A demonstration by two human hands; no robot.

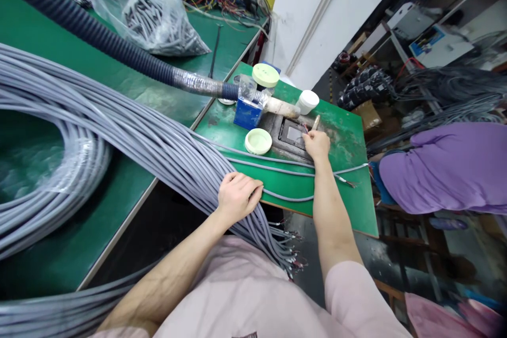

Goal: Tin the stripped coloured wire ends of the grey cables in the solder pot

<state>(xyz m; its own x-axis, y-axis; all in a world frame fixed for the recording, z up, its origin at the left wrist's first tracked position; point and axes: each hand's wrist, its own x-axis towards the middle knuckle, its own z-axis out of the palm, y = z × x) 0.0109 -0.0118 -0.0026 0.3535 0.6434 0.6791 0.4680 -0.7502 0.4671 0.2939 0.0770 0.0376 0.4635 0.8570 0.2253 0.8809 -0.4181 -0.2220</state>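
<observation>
My left hand (pixel 238 197) rests on the thick bundle of grey cables (pixel 174 150), its fingers curled round one cable that runs out to the right. Over at the dark metal pot (pixel 293 133), my right hand (pixel 317 144) pinches a cable end with thin, stripped wires above the pale square surface. Just left of the pot stand an open pale-green round container (pixel 258 141) and a blue box (pixel 247 113). A white tub (pixel 308 101) is behind it. Several single grey cables cross the green table beneath my right forearm.
A black corrugated hose (pixel 119 45) ends in a taped nozzle near the pot. A plastic bag of grey pieces (pixel 152 21) lies at the back left. At the right is a person in purple (pixel 447 169). Frayed cable ends (pixel 291 253) hang past the table's front edge.
</observation>
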